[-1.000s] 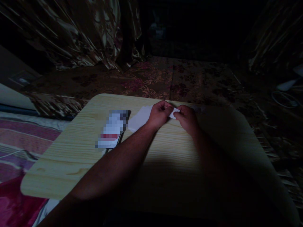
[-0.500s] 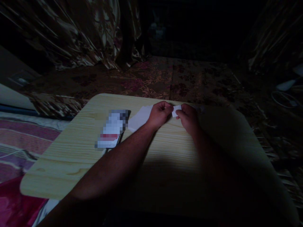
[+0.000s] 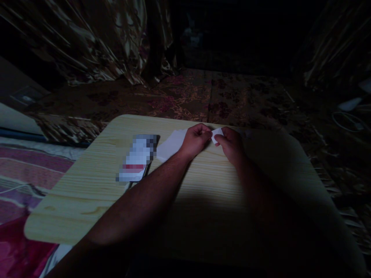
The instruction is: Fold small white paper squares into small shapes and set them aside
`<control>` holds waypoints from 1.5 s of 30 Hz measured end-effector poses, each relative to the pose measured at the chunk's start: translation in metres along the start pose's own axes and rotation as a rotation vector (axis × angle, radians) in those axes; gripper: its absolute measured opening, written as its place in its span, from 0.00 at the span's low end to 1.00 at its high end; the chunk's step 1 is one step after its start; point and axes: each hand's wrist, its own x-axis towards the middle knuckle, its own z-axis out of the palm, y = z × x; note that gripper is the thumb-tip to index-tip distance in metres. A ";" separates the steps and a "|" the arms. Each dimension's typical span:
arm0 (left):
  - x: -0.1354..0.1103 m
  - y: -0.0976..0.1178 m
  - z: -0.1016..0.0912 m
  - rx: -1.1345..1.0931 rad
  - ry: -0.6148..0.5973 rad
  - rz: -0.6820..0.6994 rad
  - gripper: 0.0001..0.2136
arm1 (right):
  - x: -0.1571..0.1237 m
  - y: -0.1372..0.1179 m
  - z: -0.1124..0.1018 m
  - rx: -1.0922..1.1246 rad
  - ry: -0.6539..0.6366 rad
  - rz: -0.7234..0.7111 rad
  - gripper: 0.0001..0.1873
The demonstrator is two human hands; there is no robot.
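Observation:
A small folded piece of white paper (image 3: 216,135) is held between my two hands near the far edge of the wooden table (image 3: 95,170). My left hand (image 3: 197,139) pinches its left corner between thumb and fingers. On the other side, my right hand (image 3: 231,143) grips it with the thumb lying across its front and the fingers behind. White sheets of paper (image 3: 171,144) lie flat on the table, partly covered by my left hand and wrist.
A phone-like device (image 3: 137,158), its screen blurred out, rests left of the sheets. Beyond the table stretches a dark flowered cloth surface (image 3: 188,92) below a shiny curtain (image 3: 121,38). A white cable (image 3: 346,121) lies at the right; striped bedding (image 3: 34,166) is at the left.
The small paper has turned slightly between my fingers and now shows a more pointed top. Both hands stay in nearly the same place.

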 end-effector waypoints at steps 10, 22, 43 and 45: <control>-0.002 0.005 0.000 0.028 -0.049 0.002 0.09 | -0.002 -0.003 -0.002 -0.119 -0.077 -0.063 0.05; -0.001 0.004 -0.001 0.050 -0.056 0.025 0.05 | -0.003 -0.001 0.000 -0.119 -0.085 -0.068 0.06; 0.000 0.005 -0.001 0.010 -0.044 -0.010 0.03 | -0.005 -0.005 0.001 -0.155 -0.093 -0.087 0.07; 0.000 0.005 -0.001 0.001 -0.044 -0.008 0.03 | -0.004 -0.004 0.002 -0.162 -0.071 -0.088 0.07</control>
